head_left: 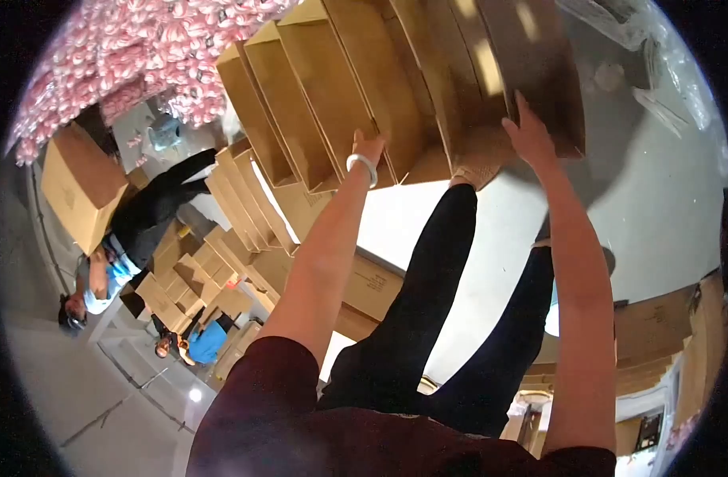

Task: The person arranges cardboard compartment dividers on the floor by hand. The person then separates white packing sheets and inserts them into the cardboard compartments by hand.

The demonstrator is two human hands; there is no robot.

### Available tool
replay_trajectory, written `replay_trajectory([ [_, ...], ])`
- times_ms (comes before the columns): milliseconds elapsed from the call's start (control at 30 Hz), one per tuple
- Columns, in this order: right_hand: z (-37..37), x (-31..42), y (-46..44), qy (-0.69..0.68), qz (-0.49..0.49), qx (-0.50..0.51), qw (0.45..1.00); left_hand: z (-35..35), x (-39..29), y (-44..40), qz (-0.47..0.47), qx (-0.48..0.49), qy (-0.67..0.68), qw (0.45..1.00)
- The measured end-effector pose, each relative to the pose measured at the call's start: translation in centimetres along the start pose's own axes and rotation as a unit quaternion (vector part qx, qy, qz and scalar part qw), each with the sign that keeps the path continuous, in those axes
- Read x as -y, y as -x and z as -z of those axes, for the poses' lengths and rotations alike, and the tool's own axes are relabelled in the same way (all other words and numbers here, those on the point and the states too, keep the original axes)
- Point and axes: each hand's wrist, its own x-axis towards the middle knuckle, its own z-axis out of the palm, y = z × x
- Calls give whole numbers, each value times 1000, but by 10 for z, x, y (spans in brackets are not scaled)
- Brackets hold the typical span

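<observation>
From my remote post, I am finding a row of open cardboard cartons (403,99) lying side by side on the pale floor (646,195), close to one foot (477,173). The left hand (368,149) is apparently pinching a carton wall at its rim. The right hand (532,141) is spreading thumb from fingers against the far-right carton — both likely bracing the row so it is not splaying. I cannot tell the pressure.

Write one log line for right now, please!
left hand: touching row of open boxes | right hand: at same row | other person: with box | nearby: pink pile
</observation>
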Motion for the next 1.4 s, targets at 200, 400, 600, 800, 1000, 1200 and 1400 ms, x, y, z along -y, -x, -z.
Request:
replay_trajectory([
  [200, -3, 34, -16, 110, -61, 81, 989, -6, -24, -25, 142, 20, 135, 980],
  [400, -6, 40, 5, 85, -24, 31, 996, 17, -1, -67, -90, -177, 230, 953],
  [600, -25, 80, -2, 71, -45, 79, 993, 33, 36, -139, -122, -97, 393, 906],
  [800, -32, 84, 28, -100, -90, -26, 991, 53, -43, -84, -60, 0, 199, 978],
  [1000, -38, 68, 104, -151, -13, -297, 943, 52, -73, -20, -309, -97, -177, 929],
  [1200, -97, -35, 208, -77, -357, -359, 859, 17, -79, 25, -414, -13, -370, 832],
  [1400, -127, -80, 331, -134, -662, -349, 650, -5, -85, 36, -429, 203, -338, 813],
])
